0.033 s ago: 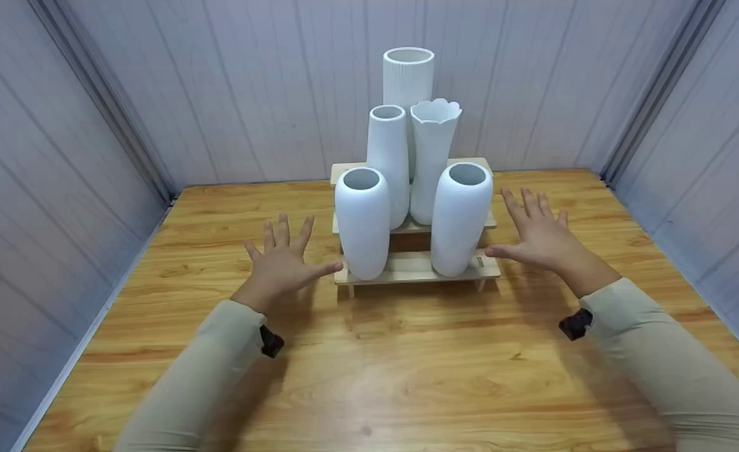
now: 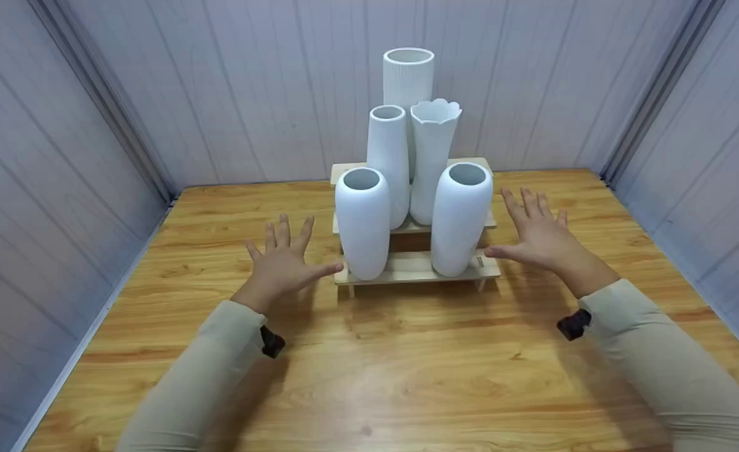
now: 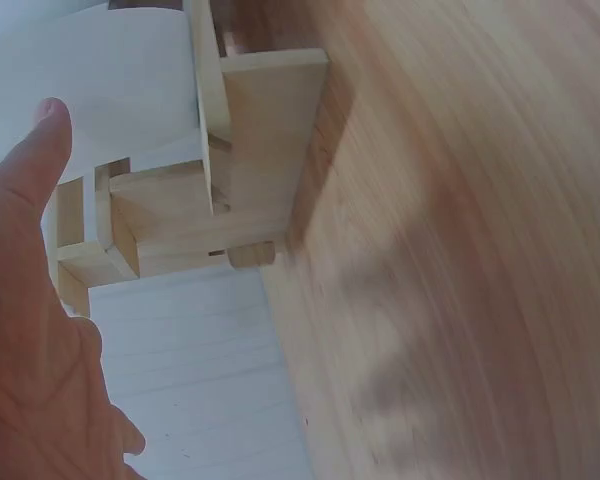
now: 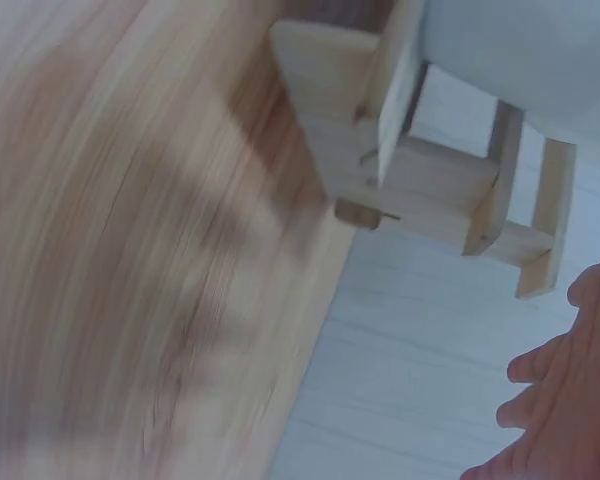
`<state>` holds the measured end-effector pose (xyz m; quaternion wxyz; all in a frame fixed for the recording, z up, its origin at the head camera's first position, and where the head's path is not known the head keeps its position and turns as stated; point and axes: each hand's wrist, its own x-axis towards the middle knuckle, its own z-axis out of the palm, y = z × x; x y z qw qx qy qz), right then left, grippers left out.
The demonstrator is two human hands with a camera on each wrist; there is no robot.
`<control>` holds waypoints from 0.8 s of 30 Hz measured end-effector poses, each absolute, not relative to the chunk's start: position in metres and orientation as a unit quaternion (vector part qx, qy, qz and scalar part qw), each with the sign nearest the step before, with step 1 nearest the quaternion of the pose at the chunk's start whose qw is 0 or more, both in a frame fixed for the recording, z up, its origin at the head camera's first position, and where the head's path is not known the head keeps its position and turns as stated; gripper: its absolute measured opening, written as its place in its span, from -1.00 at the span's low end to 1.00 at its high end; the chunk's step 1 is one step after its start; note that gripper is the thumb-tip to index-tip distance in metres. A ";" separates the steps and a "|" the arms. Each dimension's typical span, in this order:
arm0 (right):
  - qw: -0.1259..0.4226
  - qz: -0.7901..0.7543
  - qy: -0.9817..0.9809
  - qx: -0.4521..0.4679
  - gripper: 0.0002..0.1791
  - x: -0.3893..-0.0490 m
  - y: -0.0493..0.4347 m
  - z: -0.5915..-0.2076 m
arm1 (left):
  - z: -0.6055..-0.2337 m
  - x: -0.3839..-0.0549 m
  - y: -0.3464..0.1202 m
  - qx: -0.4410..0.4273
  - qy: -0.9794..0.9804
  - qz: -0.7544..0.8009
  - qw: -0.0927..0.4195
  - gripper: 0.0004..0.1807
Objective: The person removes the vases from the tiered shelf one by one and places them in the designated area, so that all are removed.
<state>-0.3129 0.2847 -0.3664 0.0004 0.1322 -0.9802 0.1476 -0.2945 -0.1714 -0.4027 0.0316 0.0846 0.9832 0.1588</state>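
Five is avoided here: several white vases stand upright on a stepped wooden rack [image 2: 407, 269]. On its lowest step are a rounded vase [image 2: 363, 226] at left and a matching rounded vase [image 2: 461, 223] at right. Behind them rise a slim tapered vase [image 2: 387, 150] and a vase with a scalloped rim [image 2: 432, 160]; a tall ribbed vase [image 2: 408, 81] stands at the top. My left hand [image 2: 280, 267] is spread beside the rack's left side, its thumb pointing at the left rounded vase. On the other side my right hand [image 2: 539, 242] is spread likewise, thumb toward the right rounded vase. Both hold nothing.
The rack stands on a wood-grain table [image 2: 369, 370], near a pale panelled back wall [image 2: 250, 94]. Similar panels flank the table at left and right. A small black device [image 2: 272, 342] sits at the left wrist, another black device [image 2: 574, 324] at the right.
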 end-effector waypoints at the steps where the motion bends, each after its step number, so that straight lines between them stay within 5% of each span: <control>1: 0.001 0.150 -0.980 0.131 0.37 -0.313 0.284 -0.366 | -0.403 -0.295 -0.171 0.085 0.982 0.162 0.035 0.35; 24: 0.073 0.427 -0.891 0.139 0.53 -0.306 0.256 -0.370 | -0.434 -0.299 -0.138 0.098 0.932 0.343 0.060 0.55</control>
